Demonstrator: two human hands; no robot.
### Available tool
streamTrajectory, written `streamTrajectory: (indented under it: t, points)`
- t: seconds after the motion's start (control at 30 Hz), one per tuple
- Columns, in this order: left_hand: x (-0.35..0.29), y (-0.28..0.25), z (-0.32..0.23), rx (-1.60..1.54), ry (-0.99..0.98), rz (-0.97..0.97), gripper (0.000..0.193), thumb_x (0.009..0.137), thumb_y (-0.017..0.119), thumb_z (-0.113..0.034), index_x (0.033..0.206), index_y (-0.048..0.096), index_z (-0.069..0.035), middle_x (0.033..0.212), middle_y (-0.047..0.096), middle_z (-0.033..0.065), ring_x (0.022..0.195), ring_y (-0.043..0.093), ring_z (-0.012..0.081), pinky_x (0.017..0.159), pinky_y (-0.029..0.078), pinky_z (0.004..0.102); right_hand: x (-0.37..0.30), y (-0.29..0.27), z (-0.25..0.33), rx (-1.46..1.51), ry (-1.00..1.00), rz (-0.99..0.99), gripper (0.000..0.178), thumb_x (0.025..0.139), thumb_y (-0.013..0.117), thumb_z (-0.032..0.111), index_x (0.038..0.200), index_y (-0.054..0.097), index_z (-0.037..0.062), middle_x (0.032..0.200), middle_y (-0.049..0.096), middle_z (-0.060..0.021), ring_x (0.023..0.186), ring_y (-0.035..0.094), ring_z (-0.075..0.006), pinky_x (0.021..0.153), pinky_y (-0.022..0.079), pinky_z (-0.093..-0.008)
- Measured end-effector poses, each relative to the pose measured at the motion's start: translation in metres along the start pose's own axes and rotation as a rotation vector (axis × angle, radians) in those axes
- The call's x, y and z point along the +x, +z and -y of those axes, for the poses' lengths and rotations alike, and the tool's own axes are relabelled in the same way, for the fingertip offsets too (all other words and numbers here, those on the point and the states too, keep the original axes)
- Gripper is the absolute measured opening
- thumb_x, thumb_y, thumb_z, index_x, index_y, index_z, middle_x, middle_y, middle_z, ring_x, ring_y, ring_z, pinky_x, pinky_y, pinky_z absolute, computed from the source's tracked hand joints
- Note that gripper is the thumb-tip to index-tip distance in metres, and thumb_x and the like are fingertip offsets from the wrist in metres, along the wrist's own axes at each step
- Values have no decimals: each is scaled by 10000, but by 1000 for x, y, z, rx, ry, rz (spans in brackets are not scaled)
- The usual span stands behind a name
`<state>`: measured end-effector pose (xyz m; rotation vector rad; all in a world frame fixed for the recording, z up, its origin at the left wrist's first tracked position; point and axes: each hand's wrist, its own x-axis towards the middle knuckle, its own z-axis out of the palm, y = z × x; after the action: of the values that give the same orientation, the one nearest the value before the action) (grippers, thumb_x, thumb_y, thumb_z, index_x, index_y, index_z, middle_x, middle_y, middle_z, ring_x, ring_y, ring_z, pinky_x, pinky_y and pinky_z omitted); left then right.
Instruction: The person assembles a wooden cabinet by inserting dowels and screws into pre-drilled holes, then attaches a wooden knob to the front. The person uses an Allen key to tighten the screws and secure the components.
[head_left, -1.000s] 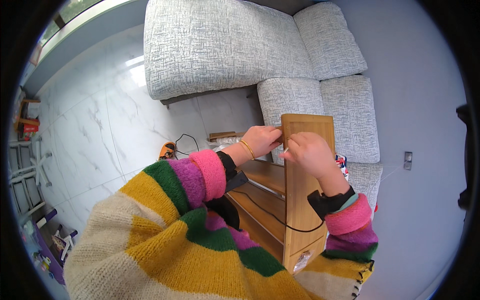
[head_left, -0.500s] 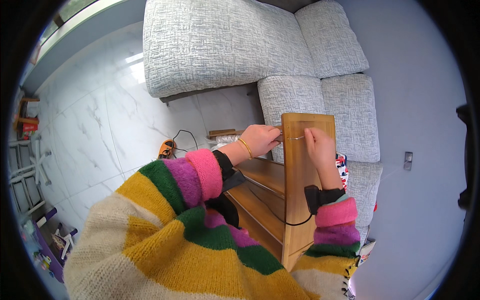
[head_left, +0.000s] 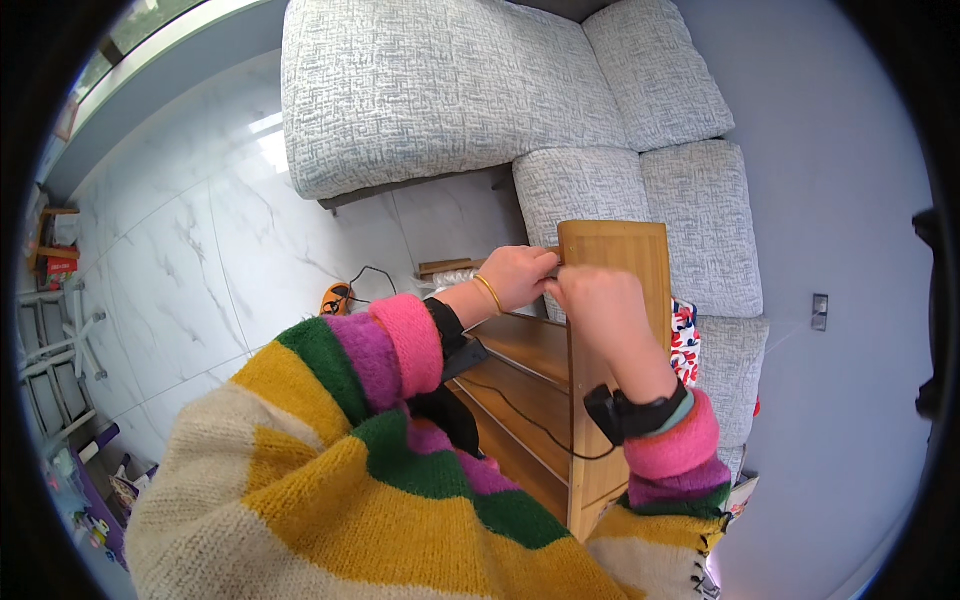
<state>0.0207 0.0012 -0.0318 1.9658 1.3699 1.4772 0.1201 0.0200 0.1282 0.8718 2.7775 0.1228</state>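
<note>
A brown wooden shelf unit stands in front of me, its side panel (head_left: 628, 245) turned up toward me and shelf boards (head_left: 525, 345) running off to the left. My left hand (head_left: 517, 277) is closed at the panel's upper left edge, on a wooden slat (head_left: 553, 256) that meets the panel there; the fingers partly cover it. Against the panel's face, my right hand (head_left: 603, 300) is closed with its fingertips almost touching the left ones. The thin metal hex key it held earlier is hidden behind the fingers.
A grey patterned sofa (head_left: 440, 95) stands beyond the unit and along its right. On the tiled floor (head_left: 165, 260) lie an orange shoe (head_left: 336, 298) and a dark cable (head_left: 375, 268). White racks (head_left: 45, 345) are at far left; a grey wall (head_left: 850, 200) rises on the right.
My right hand has swung left across the panel to its edge, close to my left hand, covering the hex key that was visible. My left hand has stayed at the joint.
</note>
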Motion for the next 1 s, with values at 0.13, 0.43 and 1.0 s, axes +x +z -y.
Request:
streamTrajectory:
  t: [0.13,0.43,1.0]
  points:
    - [-1,-1,0,-34,7,17,167,717,630,-171,791,520,-69,738,571,64,679,584,262,569,486,368,50,5,-18,193,154,-160,160,749,623,183,671,571,53,626,592,-131,605,602,-293,540,475,-377]
    - [1,-8,-5,-6,-37,67,159,721,624,-154,805,522,-67,748,570,61,693,585,259,576,486,360,6,29,-65,238,349,-163,226,812,580,226,698,571,31,630,580,-139,586,565,-320,531,438,-388]
    - [-1,-3,0,-38,8,29,176,714,631,-154,796,507,-62,709,554,86,640,574,285,556,476,373,26,12,-4,151,130,-233,145,793,577,170,739,525,47,632,549,-132,627,573,-308,539,445,-406]
